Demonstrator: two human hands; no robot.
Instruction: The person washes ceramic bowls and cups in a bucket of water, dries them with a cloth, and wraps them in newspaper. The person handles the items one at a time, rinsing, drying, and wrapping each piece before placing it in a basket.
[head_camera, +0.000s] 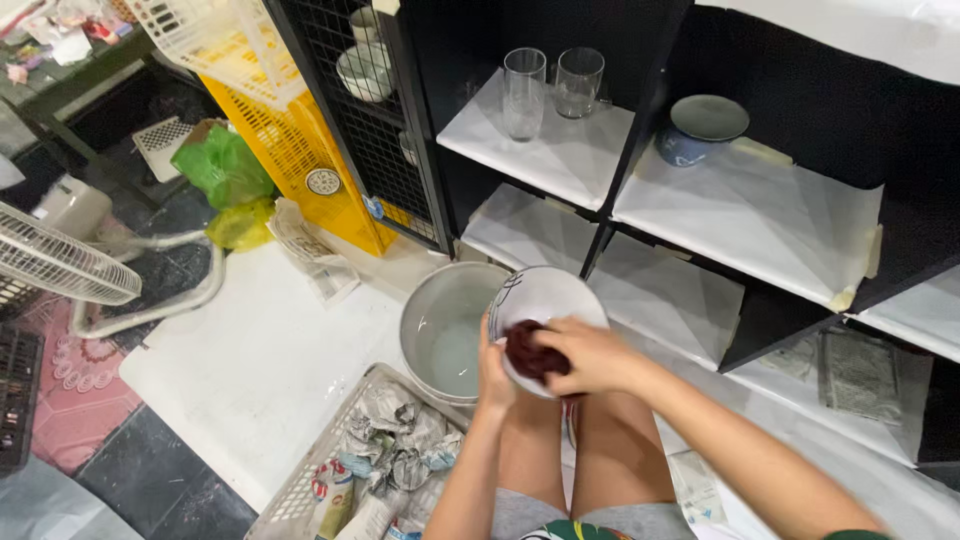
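**Bowl wiped over the bucket**

I see a white floor sheet (250, 370) and black shelves (640, 150). My left hand (492, 375) grips the white bowl (545, 300) over the grey bucket (440, 330); my right hand (590, 355) presses a dark cloth (530, 352), probably damp, inside.

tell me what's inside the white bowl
A dark red cloth, pressed into the bowl by the right hand. The bowl's bottom under cloth and hand is hidden.

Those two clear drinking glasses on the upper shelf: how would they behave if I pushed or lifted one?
The two glasses look tall and narrow, so a push high up would probably tip one. They stand close together, so it may knock the other. The white shelf liner looks smooth, so a low push might slide one. They look like glass, so likely fragile.
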